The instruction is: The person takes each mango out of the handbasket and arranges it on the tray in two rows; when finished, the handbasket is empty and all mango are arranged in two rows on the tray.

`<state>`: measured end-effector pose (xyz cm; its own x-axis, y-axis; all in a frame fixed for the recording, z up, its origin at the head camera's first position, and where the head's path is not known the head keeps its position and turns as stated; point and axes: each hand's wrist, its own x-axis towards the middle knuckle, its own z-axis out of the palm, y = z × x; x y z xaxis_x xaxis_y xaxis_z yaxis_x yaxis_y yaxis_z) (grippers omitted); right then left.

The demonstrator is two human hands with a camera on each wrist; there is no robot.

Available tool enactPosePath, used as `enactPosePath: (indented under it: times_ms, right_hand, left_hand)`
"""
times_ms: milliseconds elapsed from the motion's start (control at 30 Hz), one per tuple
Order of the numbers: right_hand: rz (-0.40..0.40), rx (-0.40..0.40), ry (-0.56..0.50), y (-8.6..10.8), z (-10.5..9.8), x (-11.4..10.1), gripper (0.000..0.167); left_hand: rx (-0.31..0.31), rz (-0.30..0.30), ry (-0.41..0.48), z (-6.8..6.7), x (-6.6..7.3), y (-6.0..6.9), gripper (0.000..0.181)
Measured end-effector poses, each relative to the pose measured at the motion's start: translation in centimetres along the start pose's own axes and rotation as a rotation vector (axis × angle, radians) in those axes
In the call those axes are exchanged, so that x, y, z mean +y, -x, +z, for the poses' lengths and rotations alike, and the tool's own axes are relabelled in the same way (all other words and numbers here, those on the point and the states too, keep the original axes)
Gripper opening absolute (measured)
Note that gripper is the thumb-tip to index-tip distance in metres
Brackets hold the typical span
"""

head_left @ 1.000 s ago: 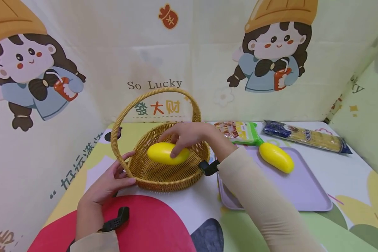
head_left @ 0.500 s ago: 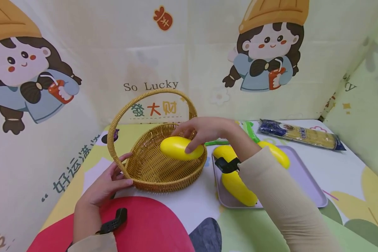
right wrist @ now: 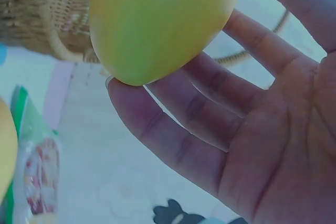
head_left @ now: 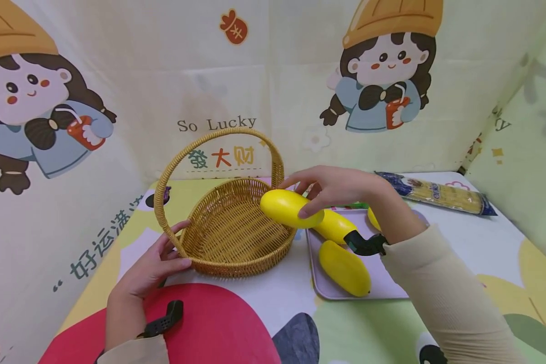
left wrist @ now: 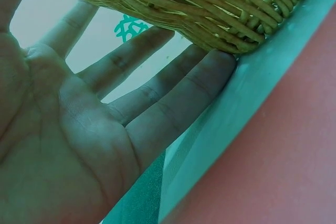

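Note:
In the head view, my right hand (head_left: 334,187) holds an oblong yellow mango (head_left: 286,208) between thumb and fingers, above the right rim of a round wicker basket (head_left: 241,264). The right wrist view shows fingertips against the underside of this mango (right wrist: 157,30). My left hand (head_left: 147,263) touches the basket's left side, near the foot of its arched handle. Its fingers look nearly straight against the woven wall (left wrist: 210,14) in the left wrist view. More mangoes, one (head_left: 344,268) at the front, lie on a lilac tray (head_left: 387,283); my right arm partly hides them.
A blue-and-clear pack of pasta (head_left: 437,192) lies at the back right of the table. Behind the tray is a green-edged food bag (right wrist: 39,177), mostly hidden by my right arm in the head view. A printed cloth wall (head_left: 273,91) stands behind the basket.
My right hand has moved right with the mango, from over the basket's middle to its right rim. My left hand stays at the basket. Tray mangoes formerly behind the right arm now show.

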<state>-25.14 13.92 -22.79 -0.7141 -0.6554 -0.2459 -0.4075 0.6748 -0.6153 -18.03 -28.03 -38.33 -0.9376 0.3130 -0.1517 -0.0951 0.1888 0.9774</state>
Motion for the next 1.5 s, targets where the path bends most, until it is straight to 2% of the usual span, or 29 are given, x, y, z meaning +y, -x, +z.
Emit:
enactPosePath:
  times_ms: [367,433,633,933,1167,1367,1500]
  right_hand:
    - [-0.017,0.099,0.023,5.9,-1.2,1.6,0.069]
    - [0.004,0.121,0.028,6.9,-1.2,2.1,0.070]
    - [0.139,0.172,0.101,9.9,-0.8,4.3,0.069]
    - [0.228,0.217,0.031,13.9,1.1,8.9,0.071]
    - [0.322,0.211,0.027,15.7,3.2,11.9,0.078]
    - [0.379,0.184,0.062,16.6,5.0,13.2,0.077]
    - [0.387,0.189,0.070,16.9,5.5,13.8,0.076]
  left_hand:
    - [-0.003,-0.002,0.003,-0.1,0.2,-0.1,0.084]
    - [-0.003,-0.001,-0.002,-0.2,0.2,-0.1,0.083]
    - [-0.004,-0.005,0.000,-0.3,0.2,0.0,0.083]
    - [-0.008,-0.002,0.001,-0.3,0.4,-0.2,0.083]
    - [0.009,-0.027,-0.031,-0.3,0.2,-0.1,0.083]
    - [0.016,-0.024,-0.019,-0.2,0.1,-0.1,0.083]
    - [0.009,-0.024,-0.012,-0.2,0.1,-0.3,0.083]
